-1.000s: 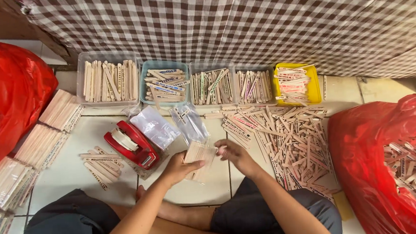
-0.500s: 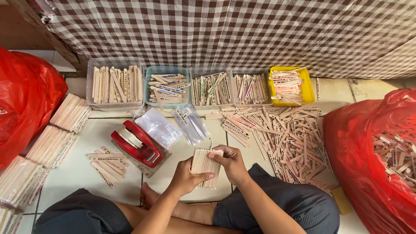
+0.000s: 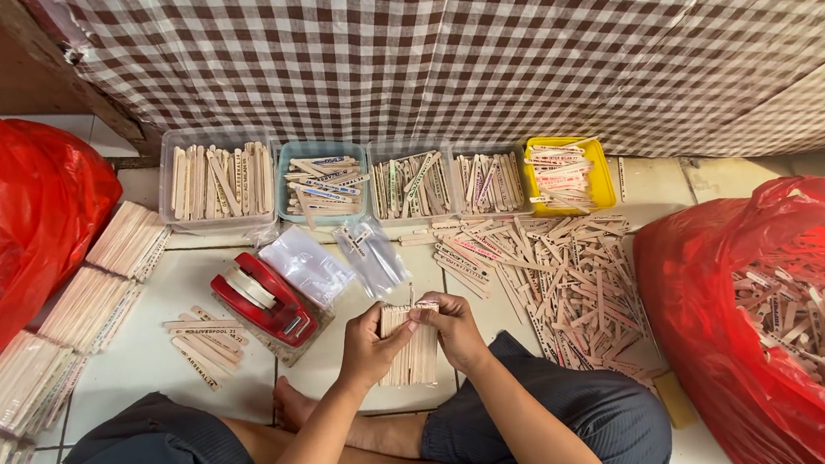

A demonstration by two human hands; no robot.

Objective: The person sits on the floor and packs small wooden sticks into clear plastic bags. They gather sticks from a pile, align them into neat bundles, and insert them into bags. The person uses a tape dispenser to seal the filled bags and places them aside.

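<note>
Right now both hands are on a bundle of sticks (image 3: pixel 413 346), held just above the tiled floor (image 3: pixel 140 360) in front of the crossed legs. The left hand (image 3: pixel 368 343) grips the bundle's left edge, fingers curled shut around it with the thumb across the front; the right hand (image 3: pixel 453 330) clamps the right edge the same way, its fingertips working at the top corner.

To do this squaring-up well, I'd say the sticks want to be pressed flat face to face and their ends tapped level, because a few ends at the top look uneven. A light, even squeeze from both sides should keep the stack from fanning out; too hard a pinch at one corner could let the bottom splay.

Close by, just left of the hands, sits a red tape dispenser (image 3: pixel 267 299), and clear bags (image 3: pixel 335 259) lie between it and the row of trays (image 3: pixel 219 179) holding sorted sticks. A loose pile (image 3: pixel 561 279) is spread to the right, touching the red bag (image 3: pixel 788 319) full of more. Finished packs (image 3: pixel 86 305) line the left side beside another red sack (image 3: pixel 14 227).
</note>
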